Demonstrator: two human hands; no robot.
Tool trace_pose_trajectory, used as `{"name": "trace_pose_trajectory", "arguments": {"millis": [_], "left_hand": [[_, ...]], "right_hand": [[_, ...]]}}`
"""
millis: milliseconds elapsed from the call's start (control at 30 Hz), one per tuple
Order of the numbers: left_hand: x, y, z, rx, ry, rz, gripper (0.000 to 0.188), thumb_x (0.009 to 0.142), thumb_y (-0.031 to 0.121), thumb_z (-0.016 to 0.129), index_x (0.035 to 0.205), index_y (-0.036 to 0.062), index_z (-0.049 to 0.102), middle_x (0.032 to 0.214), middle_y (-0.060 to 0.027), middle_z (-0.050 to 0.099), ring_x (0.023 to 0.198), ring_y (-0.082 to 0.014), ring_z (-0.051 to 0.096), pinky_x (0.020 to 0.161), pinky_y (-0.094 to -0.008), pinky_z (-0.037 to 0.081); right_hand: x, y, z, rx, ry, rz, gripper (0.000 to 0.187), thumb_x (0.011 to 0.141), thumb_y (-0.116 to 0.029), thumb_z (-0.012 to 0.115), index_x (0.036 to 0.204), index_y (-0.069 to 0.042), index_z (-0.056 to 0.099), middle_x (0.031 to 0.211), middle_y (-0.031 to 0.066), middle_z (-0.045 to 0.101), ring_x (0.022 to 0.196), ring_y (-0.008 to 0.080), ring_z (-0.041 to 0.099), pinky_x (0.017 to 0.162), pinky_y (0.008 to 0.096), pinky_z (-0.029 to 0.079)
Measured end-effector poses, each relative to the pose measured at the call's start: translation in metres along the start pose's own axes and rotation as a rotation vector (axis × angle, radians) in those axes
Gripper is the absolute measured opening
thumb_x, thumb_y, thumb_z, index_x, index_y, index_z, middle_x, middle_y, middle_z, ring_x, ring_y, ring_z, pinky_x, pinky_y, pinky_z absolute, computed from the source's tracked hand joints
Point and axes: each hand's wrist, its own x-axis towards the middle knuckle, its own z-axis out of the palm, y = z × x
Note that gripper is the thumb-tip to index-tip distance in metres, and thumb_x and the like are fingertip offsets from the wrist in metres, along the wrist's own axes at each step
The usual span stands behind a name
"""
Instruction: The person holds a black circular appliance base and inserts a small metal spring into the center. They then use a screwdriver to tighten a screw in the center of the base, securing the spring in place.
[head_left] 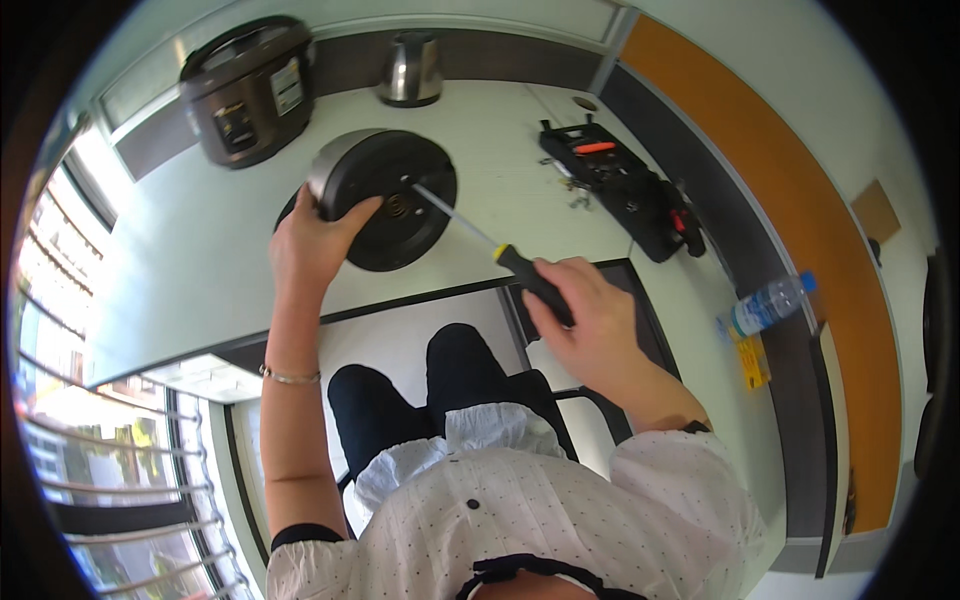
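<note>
A round metal cooker body (385,195) lies tipped on the white desk (200,260), its black underside facing me. My left hand (312,243) grips its lower left rim. My right hand (585,310) is closed on the black and yellow handle of a screwdriver (480,238). The screwdriver's thin metal shaft reaches up and left, and its tip touches the black underside near the middle.
A dark rice cooker (250,90) and a steel kettle (410,68) stand at the back of the desk. A black open tool case (620,185) with loose screws lies to the right. A plastic water bottle (765,305) lies at the far right edge.
</note>
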Motion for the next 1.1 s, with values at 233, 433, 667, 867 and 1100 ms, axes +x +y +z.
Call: {"name": "trace_pose_trajectory", "arguments": {"millis": [233,433,667,867,1100], "left_hand": [[-0.003,0.001,-0.002,0.070,-0.011,-0.024,0.091,0.068,0.062,0.070,0.127,-0.0048,0.053,0.098,-0.0178,0.069,0.095,-0.0313,0.066,0.084,-0.0361,0.050],[-0.003,0.000,0.003,0.110,0.003,0.007,0.099,0.065,0.065,0.070,0.126,-0.0103,0.050,0.087,-0.0170,0.070,0.088,-0.0298,0.068,0.079,-0.0340,0.051],[-0.003,-0.004,0.006,0.144,0.069,0.092,0.101,0.064,0.065,0.071,0.122,-0.0154,0.050,0.073,-0.0127,0.068,0.072,-0.0255,0.069,0.068,-0.0312,0.052],[-0.002,-0.006,0.009,0.147,0.092,0.104,0.101,0.064,0.064,0.072,0.121,-0.0159,0.050,0.070,-0.0115,0.067,0.068,-0.0253,0.068,0.065,-0.0312,0.052],[-0.002,-0.005,0.008,0.151,0.111,0.122,0.095,0.065,0.062,0.072,0.115,-0.0156,0.052,0.067,-0.0113,0.067,0.066,-0.0254,0.068,0.064,-0.0315,0.052]], "right_hand": [[0.006,-0.003,0.000,0.364,-0.168,0.462,0.024,0.086,-0.017,0.064,0.101,0.001,0.061,0.070,0.0138,0.063,0.056,0.0258,0.062,0.053,0.0333,0.047],[0.014,0.013,-0.012,0.822,-0.209,0.775,0.028,0.088,-0.013,0.065,0.112,-0.001,0.059,0.078,0.0095,0.064,0.055,0.0091,0.054,0.048,0.0224,0.041],[0.009,-0.001,-0.004,0.136,-0.051,0.091,0.033,0.077,-0.005,0.072,0.107,-0.003,0.060,0.082,0.0095,0.060,0.069,0.0232,0.062,0.063,0.0317,0.050],[0.002,-0.002,0.001,0.241,-0.113,0.222,0.027,0.082,-0.008,0.068,0.106,0.001,0.060,0.077,0.0104,0.063,0.056,0.0203,0.061,0.051,0.0308,0.047],[0.024,0.027,-0.013,1.179,-0.320,0.972,0.028,0.089,-0.016,0.059,0.108,0.005,0.057,0.076,0.0144,0.063,0.048,0.0141,0.055,0.036,0.0219,0.035]]}}
